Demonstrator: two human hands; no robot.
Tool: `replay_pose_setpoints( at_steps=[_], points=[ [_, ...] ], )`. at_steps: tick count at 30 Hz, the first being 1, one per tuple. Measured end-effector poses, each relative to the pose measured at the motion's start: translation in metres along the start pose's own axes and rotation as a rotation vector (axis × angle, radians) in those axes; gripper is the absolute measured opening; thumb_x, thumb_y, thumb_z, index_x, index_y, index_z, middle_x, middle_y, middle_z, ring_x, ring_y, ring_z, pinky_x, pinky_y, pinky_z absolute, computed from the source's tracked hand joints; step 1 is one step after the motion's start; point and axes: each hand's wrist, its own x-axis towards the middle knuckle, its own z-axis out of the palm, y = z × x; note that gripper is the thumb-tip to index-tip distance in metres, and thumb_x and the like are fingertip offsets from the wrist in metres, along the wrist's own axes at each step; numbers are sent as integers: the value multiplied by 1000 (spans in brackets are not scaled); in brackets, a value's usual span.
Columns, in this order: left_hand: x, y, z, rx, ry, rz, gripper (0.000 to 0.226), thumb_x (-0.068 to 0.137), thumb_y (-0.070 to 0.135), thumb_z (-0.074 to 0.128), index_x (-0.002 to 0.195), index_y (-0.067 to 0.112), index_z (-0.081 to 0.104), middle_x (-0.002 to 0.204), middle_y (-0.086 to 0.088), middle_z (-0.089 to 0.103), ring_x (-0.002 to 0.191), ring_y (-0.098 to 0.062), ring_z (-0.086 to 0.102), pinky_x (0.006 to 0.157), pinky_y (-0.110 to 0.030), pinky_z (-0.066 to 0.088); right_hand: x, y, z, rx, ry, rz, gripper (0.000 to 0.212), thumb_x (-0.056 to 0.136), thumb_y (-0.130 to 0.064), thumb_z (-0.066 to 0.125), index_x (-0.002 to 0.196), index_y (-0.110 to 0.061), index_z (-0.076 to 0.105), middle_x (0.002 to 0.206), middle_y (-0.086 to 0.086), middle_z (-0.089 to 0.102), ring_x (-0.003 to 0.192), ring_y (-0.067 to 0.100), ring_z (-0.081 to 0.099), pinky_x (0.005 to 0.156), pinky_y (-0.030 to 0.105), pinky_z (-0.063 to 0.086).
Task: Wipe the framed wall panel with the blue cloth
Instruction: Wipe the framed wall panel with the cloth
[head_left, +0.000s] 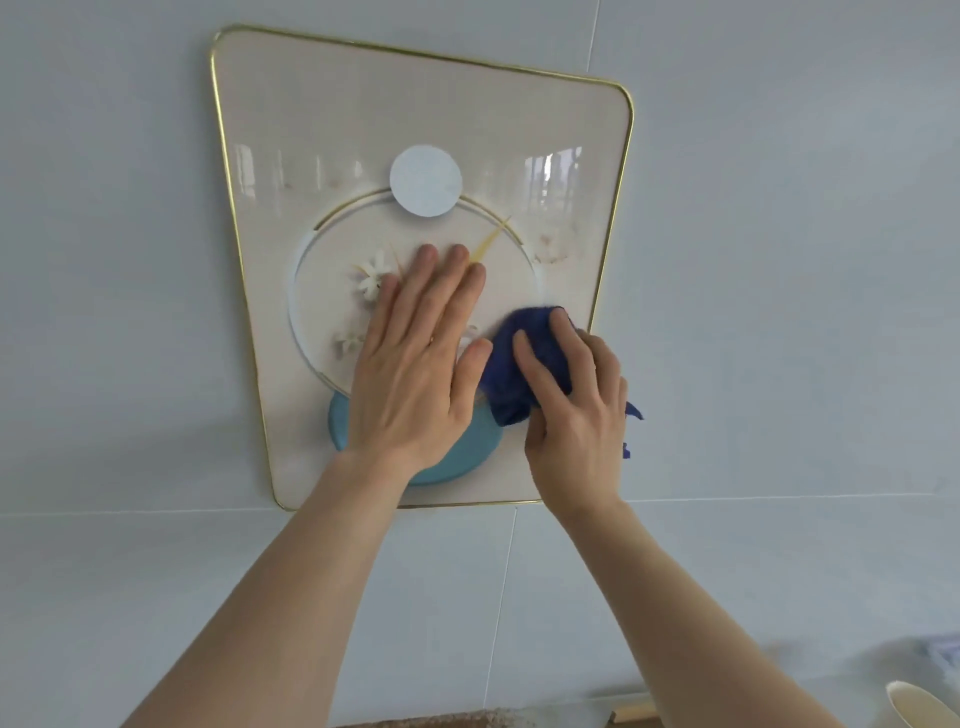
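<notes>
The framed wall panel (291, 156) hangs on a pale wall; it is cream with a thin gold rim, a white disc, a large ring, small white flowers and a teal disc low down. My left hand (415, 358) lies flat on its middle, fingers spread upward, holding nothing. My right hand (571, 410) presses a bunched dark blue cloth (524, 358) against the panel's lower right part, close to the gold edge. The cloth touches my left thumb. Faint brownish smudges (553, 247) show on the panel above the cloth.
Grey-white wall tiles (779, 312) surround the panel. At the bottom right corner stand a cream bowl-like rim (914, 706) and a small wooden piece (631, 713); a brownish surface edge (441, 722) shows at the bottom centre.
</notes>
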Motion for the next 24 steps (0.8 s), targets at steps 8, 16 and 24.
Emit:
replay_pose_setpoints(
  at_steps=[8, 16, 24],
  points=[
    [0, -15, 38, 131, 150, 45, 59, 111, 37, 24, 165, 16, 24, 174, -4, 21, 163, -26, 12, 132, -47, 6, -47, 24, 28, -114, -42, -202, 33, 100, -30, 68, 130, -17, 72, 146, 13, 61, 133, 43, 54, 100, 49, 49],
    [-2, -14, 43, 170, 192, 29, 60, 110, 32, 36, 166, 17, 20, 175, -3, 20, 163, -26, 12, 132, -47, 6, 14, 33, 8, 25, 168, -36, 32, 88, 14, 67, 111, -4, 80, 127, 15, 71, 101, 35, 55, 84, 40, 53],
    [-3, -12, 38, 136, 160, 20, 61, 109, 30, 38, 166, 17, 20, 175, -3, 19, 163, -27, 12, 132, -49, 10, -26, 23, -12, -4, -113, -152, 44, 67, 26, 76, 97, -6, 82, 117, 9, 77, 88, 35, 66, 64, 36, 57]
  ],
)
